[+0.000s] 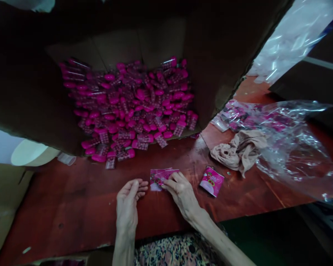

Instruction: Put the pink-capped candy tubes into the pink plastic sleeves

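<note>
My right hand (181,192) has its thumb and fingertips pinched on some flat pink printed labels (156,180), which lie overlapping on the red tabletop (94,199). Part of the labels is covered by these fingers. Just left of them, my left hand (130,195) hovers with loosely bent fingers, apart from the labels, and nothing shows in it. To the right of my right hand lies a small stack of similar pink labels (212,181). Beyond both hands, a heap of small clear bottles with bright pink caps (138,107) spills out of a cardboard box (211,74).
A crumpled beige cloth (240,149) lies at the right beside a clear plastic bag (291,136) with pink pieces inside. A pale bowl (33,153) stands at the left, near another cardboard box (5,207). The table's front edge runs close to my body.
</note>
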`<state>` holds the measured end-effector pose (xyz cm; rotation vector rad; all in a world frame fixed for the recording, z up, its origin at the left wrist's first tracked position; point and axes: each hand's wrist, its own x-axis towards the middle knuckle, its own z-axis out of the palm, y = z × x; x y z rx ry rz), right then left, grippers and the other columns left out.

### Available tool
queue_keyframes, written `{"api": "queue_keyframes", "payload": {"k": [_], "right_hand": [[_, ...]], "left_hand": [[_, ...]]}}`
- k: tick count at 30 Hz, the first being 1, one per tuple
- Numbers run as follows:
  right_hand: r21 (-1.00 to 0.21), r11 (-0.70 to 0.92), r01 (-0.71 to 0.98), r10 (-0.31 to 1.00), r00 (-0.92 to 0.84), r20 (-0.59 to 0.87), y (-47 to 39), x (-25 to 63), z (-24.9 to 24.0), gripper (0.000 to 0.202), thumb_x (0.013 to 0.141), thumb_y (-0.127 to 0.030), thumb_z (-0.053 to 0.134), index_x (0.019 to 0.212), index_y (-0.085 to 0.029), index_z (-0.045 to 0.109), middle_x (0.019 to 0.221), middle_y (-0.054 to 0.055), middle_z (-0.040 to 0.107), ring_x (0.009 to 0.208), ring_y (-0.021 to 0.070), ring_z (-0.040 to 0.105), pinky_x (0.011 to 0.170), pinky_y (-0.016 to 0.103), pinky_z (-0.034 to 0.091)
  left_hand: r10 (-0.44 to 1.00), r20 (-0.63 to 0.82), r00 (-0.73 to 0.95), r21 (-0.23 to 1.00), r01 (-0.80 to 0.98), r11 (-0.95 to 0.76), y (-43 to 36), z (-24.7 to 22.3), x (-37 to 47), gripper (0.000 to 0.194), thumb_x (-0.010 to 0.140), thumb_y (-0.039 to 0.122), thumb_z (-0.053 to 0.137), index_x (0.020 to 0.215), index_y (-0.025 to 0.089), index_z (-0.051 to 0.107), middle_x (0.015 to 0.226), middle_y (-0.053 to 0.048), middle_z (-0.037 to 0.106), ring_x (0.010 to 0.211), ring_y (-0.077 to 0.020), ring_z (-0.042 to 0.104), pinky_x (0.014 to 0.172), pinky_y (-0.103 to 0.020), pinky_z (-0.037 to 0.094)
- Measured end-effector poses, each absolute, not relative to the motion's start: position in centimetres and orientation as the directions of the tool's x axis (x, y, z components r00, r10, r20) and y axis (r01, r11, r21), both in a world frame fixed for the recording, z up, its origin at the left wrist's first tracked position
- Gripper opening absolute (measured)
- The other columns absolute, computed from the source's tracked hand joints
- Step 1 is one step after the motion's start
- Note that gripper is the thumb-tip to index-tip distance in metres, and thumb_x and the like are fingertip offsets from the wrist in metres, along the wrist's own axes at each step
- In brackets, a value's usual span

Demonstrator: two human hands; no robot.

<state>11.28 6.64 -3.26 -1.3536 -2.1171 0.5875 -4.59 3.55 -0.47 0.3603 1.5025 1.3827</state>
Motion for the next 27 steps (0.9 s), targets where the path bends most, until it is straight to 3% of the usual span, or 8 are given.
{"api": "queue_keyframes", "payload": {"k": [3,5,8,11,14,17,22,27], "right_hand": [[-0.639,0.436,0.633,0.9,-0.325,0.291,6.1,11.3,-2.3,0.015,0.083,-0.018,0.054,0.078,-0.019,0.068,0.073,0.005,0.056,0.072,0.0178,0.049,0.061,0.028,0.043],[-0.647,0.494,0.58,0.869,-0.34,0.359,5.7,11.2,-1.6,0.016,0.084,-0.017,0.053,0.079,-0.02,0.068,0.077,0.006,0.058,0.074,0.0183,0.049,0.064,0.029,0.044],[-0.736,0.493,0.464,0.869,-0.298,0.394,5.1,11.1,-0.8,0.015,0.082,-0.017,0.056,0.091,-0.021,0.067,0.087,0.007,0.06,0.082,0.0192,0.051,0.072,0.032,0.046],[-0.908,0.27,0.32,0.962,-0.117,0.246,5.0,11.1,-0.3,0.035,0.073,-0.023,0.067,0.107,-0.021,0.06,0.101,0.007,0.058,0.092,0.02,0.055,0.079,0.032,0.047],[-0.982,0.034,0.183,0.998,-0.066,0.023,5.2,11.0,-0.2,0.027,0.07,-0.027,0.069,0.094,-0.018,0.063,0.09,0.004,0.063,0.081,0.0178,0.059,0.069,0.027,0.049],[-0.991,-0.065,0.116,0.994,-0.077,-0.074,5.2,10.5,-0.5,0.014,0.076,-0.028,0.062,0.07,-0.016,0.064,0.065,0.0,0.063,0.06,0.0135,0.057,0.057,0.023,0.045],[-0.988,0.02,0.152,0.996,-0.086,0.007,4.9,10.1,-0.5,0.026,0.082,-0.028,0.053,0.059,-0.016,0.057,0.056,-0.002,0.052,0.054,0.0102,0.048,0.052,0.02,0.038],[-0.969,0.101,0.226,0.985,-0.162,0.064,5.0,10.8,0.0,0.032,0.088,-0.029,0.045,0.06,-0.017,0.057,0.057,-0.002,0.05,0.053,0.0105,0.047,0.051,0.021,0.036]], "left_hand": [[0.827,-0.433,-0.358,0.9,-0.229,0.371,3.5,-0.6,-3.5,0.028,0.07,0.039,0.064,0.069,0.011,0.068,0.063,-0.008,0.069,0.055,-0.0129,0.058,0.049,-0.02,0.04],[0.867,-0.418,-0.271,0.906,-0.191,0.377,3.8,-0.4,-2.7,0.026,0.069,0.036,0.066,0.071,0.011,0.071,0.064,-0.007,0.069,0.057,-0.0135,0.058,0.052,-0.021,0.041],[0.877,-0.42,-0.233,0.882,-0.334,0.333,4.6,0.2,-1.6,0.016,0.064,0.026,0.071,0.074,0.013,0.072,0.067,-0.004,0.071,0.063,-0.0131,0.059,0.063,-0.023,0.045],[0.838,-0.463,-0.29,0.828,-0.478,0.292,5.1,0.8,-0.9,0.015,0.06,0.023,0.074,0.071,0.014,0.072,0.066,-0.003,0.071,0.06,-0.0108,0.058,0.063,-0.021,0.045],[0.822,-0.474,-0.315,0.809,-0.526,0.265,5.2,1.1,-0.6,0.017,0.055,0.023,0.077,0.067,0.012,0.071,0.062,-0.003,0.07,0.056,-0.009,0.056,0.059,-0.02,0.044],[0.82,-0.463,-0.336,0.805,-0.547,0.23,5.0,0.9,-0.5,0.018,0.052,0.022,0.078,0.064,0.012,0.07,0.06,-0.002,0.069,0.054,-0.0079,0.055,0.058,-0.018,0.044],[0.805,-0.491,-0.332,0.771,-0.596,0.225,4.7,0.6,-0.4,0.019,0.048,0.018,0.08,0.064,0.012,0.07,0.06,-0.002,0.069,0.055,-0.0075,0.057,0.06,-0.017,0.046],[0.813,-0.547,-0.199,0.67,-0.686,0.283,4.8,0.6,-0.5,0.019,0.051,0.02,0.08,0.066,0.011,0.071,0.062,-0.003,0.069,0.058,-0.0081,0.059,0.061,-0.017,0.047]]}}
